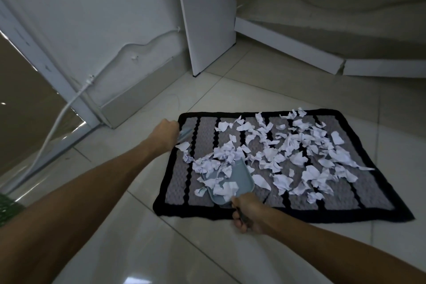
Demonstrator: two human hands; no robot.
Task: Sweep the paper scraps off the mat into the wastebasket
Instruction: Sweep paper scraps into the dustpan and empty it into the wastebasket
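Note:
A grey mat [378, 196] with black stripes and a black border lies on the tiled floor. Several crumpled white paper scraps [297, 145] cover its middle and right. My right hand [247, 213] grips the handle of a pale blue dustpan [239, 180] that rests on the mat near its front edge, with several scraps in it and piled at its mouth. My left hand [167, 134] is closed on a small blue hand brush [185, 132], blurred, at the mat's far left corner. No wastebasket is in view.
A white wall with a loose white cable [69, 104] runs along the left. A white furniture panel [207, 30] stands behind the mat, and a white baseboard [288, 46] lies tilted at the back right. Glossy floor tiles [173, 249] surround the mat.

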